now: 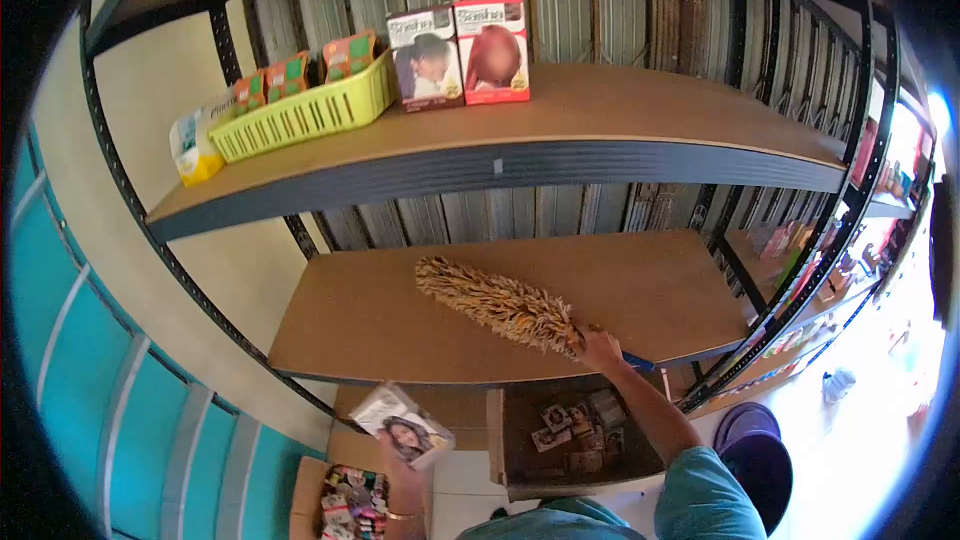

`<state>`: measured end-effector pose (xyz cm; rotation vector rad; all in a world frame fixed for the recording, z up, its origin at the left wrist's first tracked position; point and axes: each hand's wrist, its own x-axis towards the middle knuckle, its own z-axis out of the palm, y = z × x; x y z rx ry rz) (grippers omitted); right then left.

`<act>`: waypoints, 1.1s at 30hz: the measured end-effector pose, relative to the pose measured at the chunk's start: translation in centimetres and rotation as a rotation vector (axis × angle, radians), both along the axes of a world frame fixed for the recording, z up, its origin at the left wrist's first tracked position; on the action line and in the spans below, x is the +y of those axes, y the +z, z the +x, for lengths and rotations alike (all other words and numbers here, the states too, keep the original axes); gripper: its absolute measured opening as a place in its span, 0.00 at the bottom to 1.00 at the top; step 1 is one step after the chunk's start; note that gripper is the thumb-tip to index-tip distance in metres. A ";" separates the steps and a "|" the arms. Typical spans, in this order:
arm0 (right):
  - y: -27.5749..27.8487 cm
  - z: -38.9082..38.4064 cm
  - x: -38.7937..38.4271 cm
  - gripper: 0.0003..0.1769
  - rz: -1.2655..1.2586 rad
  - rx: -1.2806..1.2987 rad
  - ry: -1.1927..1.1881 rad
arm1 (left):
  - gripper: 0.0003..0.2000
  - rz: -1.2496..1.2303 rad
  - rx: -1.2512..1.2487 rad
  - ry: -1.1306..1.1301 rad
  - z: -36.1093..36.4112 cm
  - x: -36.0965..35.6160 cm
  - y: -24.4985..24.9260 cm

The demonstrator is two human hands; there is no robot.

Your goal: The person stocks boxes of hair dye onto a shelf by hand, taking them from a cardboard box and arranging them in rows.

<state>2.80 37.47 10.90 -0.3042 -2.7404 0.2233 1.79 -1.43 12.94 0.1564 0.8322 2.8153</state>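
A shaggy tan and brown duster (495, 305) lies across the middle shelf (350, 310), with my right hand (597, 348) closed round its handle end near the shelf's front edge. Lower left, my left hand (402, 465) holds a white box with a person's picture (402, 425) in front of the shelf edge. Between my arms stands an open cardboard box (495, 445) with several small picture packets (580, 425) inside. Two Sasha boxes, one dark (425, 60) and one red (493, 50), stand upright on the upper shelf (620, 115).
A yellow-green basket (310, 110) with orange packs sits on the upper shelf's left side, beside a white and yellow packet (197, 150). Another carton (308, 495) of small goods is at the lower left. A dark bucket (757, 470) stands lower right. Black metal posts frame the shelves.
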 end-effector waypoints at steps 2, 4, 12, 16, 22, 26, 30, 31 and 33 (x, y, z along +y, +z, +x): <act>2.0 -0.3 -1.2 0.29 0.369 0.083 -0.058 | 0.07 -0.177 -0.019 0.016 -0.9 0.8 -0.7; 10.6 0.9 -5.1 0.32 -0.310 -0.203 0.171 | 0.08 -0.238 0.005 -0.010 -0.6 2.8 1.5; 24.6 7.8 -9.8 0.26 -0.514 0.087 0.845 | 0.27 -0.157 0.398 -0.224 -0.5 10.5 9.9; 33.8 10.6 -5.6 0.19 -0.548 0.332 0.867 | 0.29 -0.152 0.688 -0.187 -0.8 13.9 14.9; 47.2 4.3 3.0 0.18 -0.555 0.396 0.434 | 0.24 -0.453 0.663 -0.093 -2.6 13.3 12.9; 49.3 -2.7 5.2 0.18 -0.576 0.139 0.213 | 0.22 -0.463 0.603 0.024 -2.5 12.7 13.1; 46.8 -8.7 5.4 0.31 -0.783 0.157 0.399 | 0.21 -0.520 0.551 0.123 -2.8 11.8 12.6; 46.4 -9.4 5.2 0.32 -0.806 0.129 0.422 | 0.20 -0.540 0.527 0.140 -2.7 11.4 12.4; 45.9 -10.3 4.8 0.33 -0.849 0.092 0.471 | 0.20 -0.545 0.482 0.164 -2.8 10.5 11.6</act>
